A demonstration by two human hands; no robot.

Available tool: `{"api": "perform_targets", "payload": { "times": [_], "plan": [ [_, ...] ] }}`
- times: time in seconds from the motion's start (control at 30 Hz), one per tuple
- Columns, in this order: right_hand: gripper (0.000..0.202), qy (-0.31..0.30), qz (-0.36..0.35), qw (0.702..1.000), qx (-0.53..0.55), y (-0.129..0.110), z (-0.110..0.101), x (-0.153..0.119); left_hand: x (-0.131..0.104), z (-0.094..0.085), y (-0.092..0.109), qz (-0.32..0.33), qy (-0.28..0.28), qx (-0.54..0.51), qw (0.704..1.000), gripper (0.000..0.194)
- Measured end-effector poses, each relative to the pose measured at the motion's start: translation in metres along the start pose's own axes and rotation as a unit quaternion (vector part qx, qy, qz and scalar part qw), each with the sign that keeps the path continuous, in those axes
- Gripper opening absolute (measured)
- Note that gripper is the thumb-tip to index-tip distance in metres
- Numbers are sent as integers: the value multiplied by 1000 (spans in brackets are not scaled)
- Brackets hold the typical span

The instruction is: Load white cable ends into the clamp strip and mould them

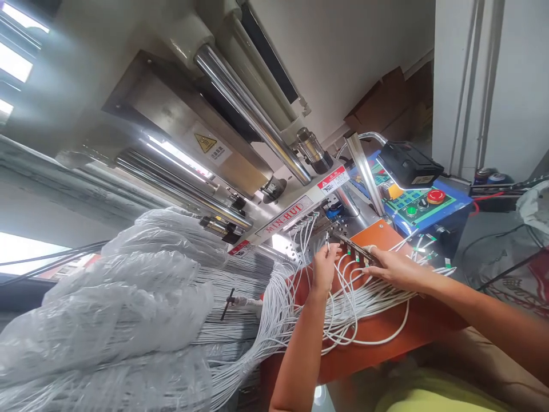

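White cables (360,303) lie in loops over an orange work surface (386,332), several ending in small green-and-white connectors. My left hand (325,264) is closed in a pinch on the end of a white cable, just left of a dark metal mould bar (358,249). My right hand (388,268) grips that bar near its right end, thumb and fingers on either side. Several cable ends sit along the bar. In front of both hands, more cable ends reach into the press under the MIN-HUI plate (291,214).
Plastic-wrapped cable bundles (128,309) fill the left side. A T-shaped handle (229,303) sticks out beside them. The press's steel rods (257,109) rise overhead. At the right stands a blue control box (450,206) with a red button and a black lamp (409,163) above.
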State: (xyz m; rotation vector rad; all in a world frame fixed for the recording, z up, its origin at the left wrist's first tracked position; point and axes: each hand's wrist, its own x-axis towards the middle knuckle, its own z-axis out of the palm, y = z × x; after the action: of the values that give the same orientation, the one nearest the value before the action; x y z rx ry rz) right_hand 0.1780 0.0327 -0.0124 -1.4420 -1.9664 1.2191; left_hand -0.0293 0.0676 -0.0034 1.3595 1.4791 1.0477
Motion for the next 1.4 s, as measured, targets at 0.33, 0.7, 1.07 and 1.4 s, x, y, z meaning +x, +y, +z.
{"api": "perform_targets", "payload": {
  "times": [0.33,0.7,1.07,1.4],
  "plan": [
    [30,-3,-15,1000,17,3,2,1,4,-17,3,91,98,292,947,22],
    [31,5,-14,1000,17,4,3,2,1,-22,-1,109,78,238,962,30],
    [33,-11,-20,998,59,4,-1,2,6,-10,-7,250,-1,264,932,20],
    [30,-13,-21,999,47,3,-2,2,14,-6,-19,284,-1,308,908,25]
  ]
}}
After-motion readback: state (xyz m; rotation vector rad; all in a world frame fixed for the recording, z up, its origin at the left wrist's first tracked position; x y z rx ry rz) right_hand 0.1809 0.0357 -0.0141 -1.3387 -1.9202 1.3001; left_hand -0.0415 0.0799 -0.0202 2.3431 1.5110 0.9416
